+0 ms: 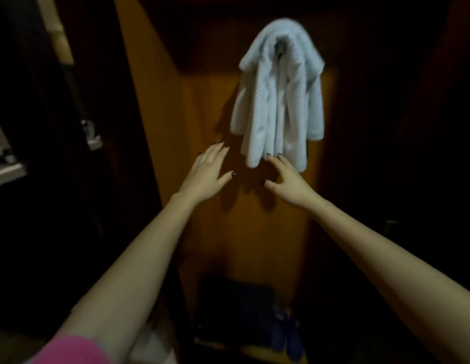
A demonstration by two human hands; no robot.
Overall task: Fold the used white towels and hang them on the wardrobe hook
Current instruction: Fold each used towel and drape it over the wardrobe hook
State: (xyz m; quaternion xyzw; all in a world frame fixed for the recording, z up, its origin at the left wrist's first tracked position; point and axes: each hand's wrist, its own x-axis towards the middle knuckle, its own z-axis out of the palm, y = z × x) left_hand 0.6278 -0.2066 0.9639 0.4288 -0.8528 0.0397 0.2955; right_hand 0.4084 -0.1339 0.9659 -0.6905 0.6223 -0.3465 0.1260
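Both hands reach forward toward the wardrobe's back panel. We see the left hand point(207, 172) spread flat, fingers straight and thumb out, holding nothing. It is just left of the towel's lower hem and apart from it. The right hand point(285, 174) is likewise wide, its fingers loosely splayed. Its fingertips point(270, 156) lie at the hem; whether they touch the cloth or stop just short we cannot tell.

Above them the white towel point(280, 101) hangs in bunched, ribbed folds against the wooden panel point(255, 232). It is draped over the hook, which is almost wholly hidden under the top of the cloth.

We judge the hanging step to be at or near its end for this towel, since the cloth bears its own weight and neither hand grips it. The folds look uneven. As we read it, the next move calls for either a light tug at the hem to even the drape or drawing back to fetch another towel; none is in view.

Near the floor lie dark, blurred items point(281, 334) that we cannot identify. A pale shelf edge point(8, 172) shows at far left and a pink sleeve point(71, 350) at near left.
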